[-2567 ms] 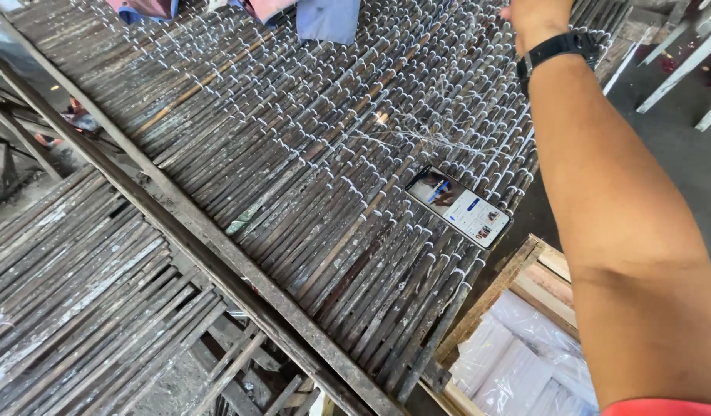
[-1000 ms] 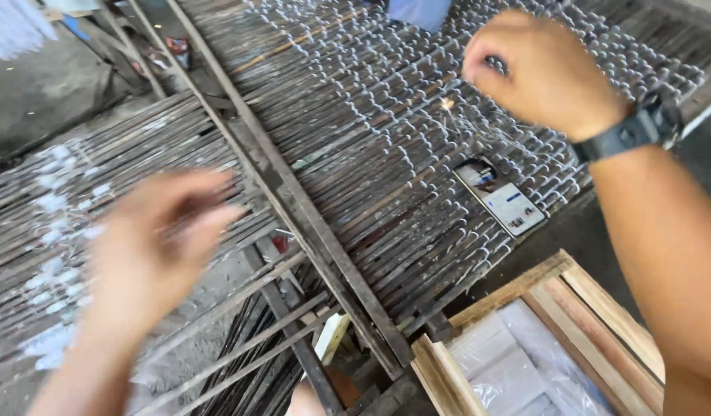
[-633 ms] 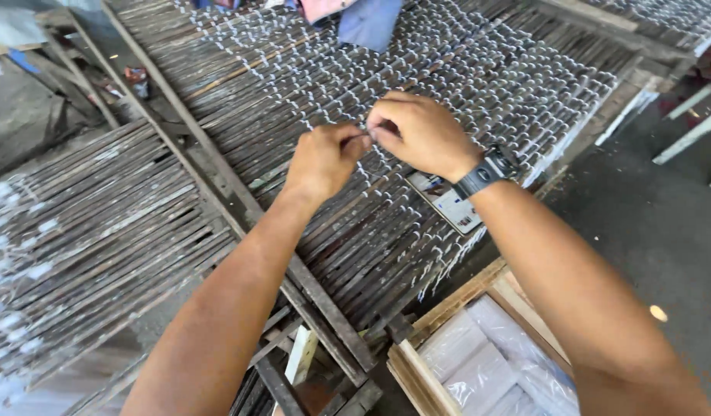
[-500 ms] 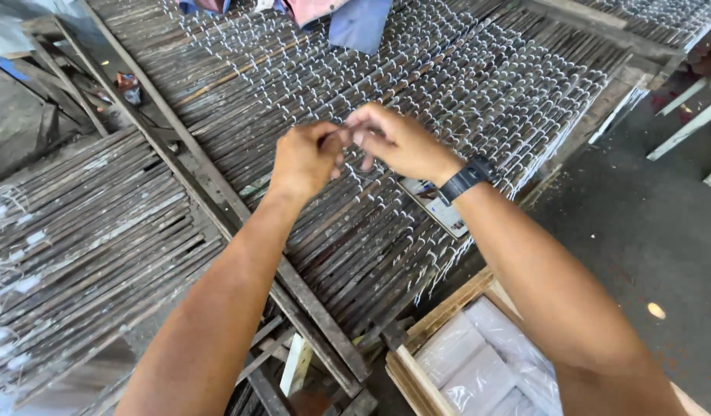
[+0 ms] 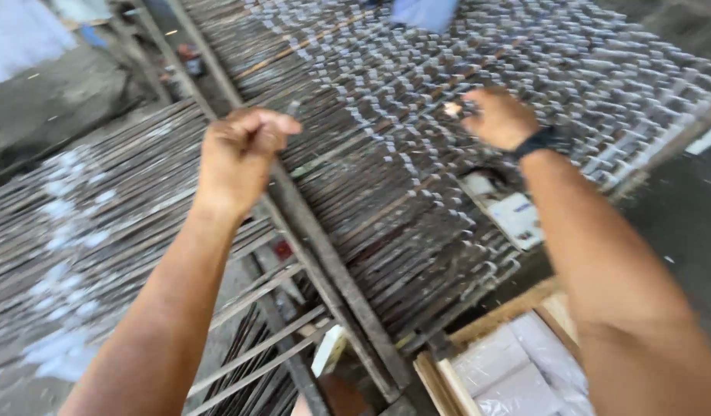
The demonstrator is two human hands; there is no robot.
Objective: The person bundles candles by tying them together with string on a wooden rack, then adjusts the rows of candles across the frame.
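Note:
My left hand (image 5: 242, 152) is closed in a fist above the long metal rail (image 5: 309, 231) that divides the drying racks; a short thin grey piece (image 5: 292, 109) sticks out above its fingers. My right hand (image 5: 498, 115), with a black wristwatch (image 5: 537, 142), hovers over the right rack (image 5: 417, 139) of close-packed thin sticks and pinches a small pale bit (image 5: 450, 109) at its fingertips. The two hands are about a forearm's length apart. The picture is blurred by motion.
A flat phone-like device (image 5: 511, 213) lies on the right rack under my right forearm. A wooden crate (image 5: 486, 362) with plastic-wrapped packs stands at the bottom right. Another stick rack (image 5: 86, 223) fills the left. Blue cloth (image 5: 423, 11) lies at the far edge.
Half a second ago my hands met over the right rack, fingers together. They have now pulled apart, the left moving left over the rail and the right moving right.

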